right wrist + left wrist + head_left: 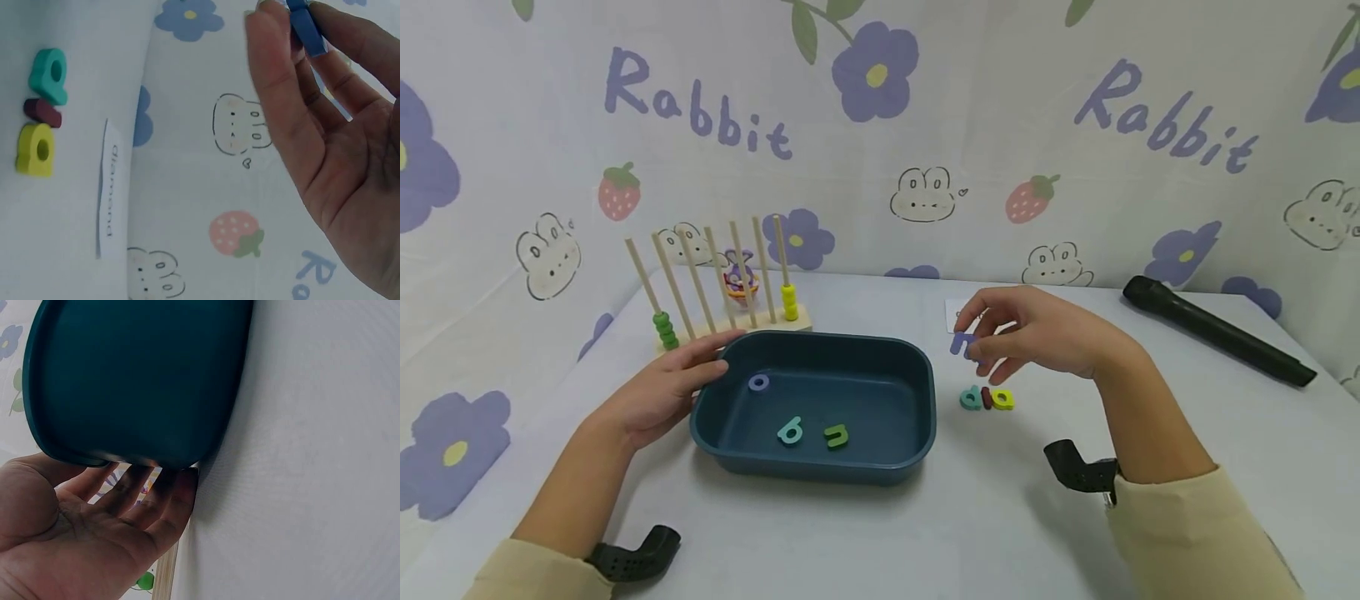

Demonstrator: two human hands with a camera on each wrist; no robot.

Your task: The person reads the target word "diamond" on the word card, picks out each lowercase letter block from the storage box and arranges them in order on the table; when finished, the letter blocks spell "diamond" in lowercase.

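Note:
My left hand (662, 387) grips the left end of a dark blue rectangular tub (820, 468), with the thumb at its rim. In the left wrist view the fingers (169, 515) lie against the tub's outer wall. Inside the tub are a purple ring-shaped letter (758, 382), a teal letter (790, 432) and a green letter (836, 436). My right hand (1037, 333) pinches a purple letter (961, 342) above the table, partly hidden by fingers. Below it, a teal "d" (971, 398), a dark red "i" (987, 398) and a yellow "a" (1002, 400) lie in a row.
A white card (111, 187) printed "diamond" lies behind the letter row. A wooden peg rack (801, 319) with green and yellow beads stands behind the tub, a small purple toy (741, 279) beyond it. A long black stick-like object (1217, 329) lies at the back right.

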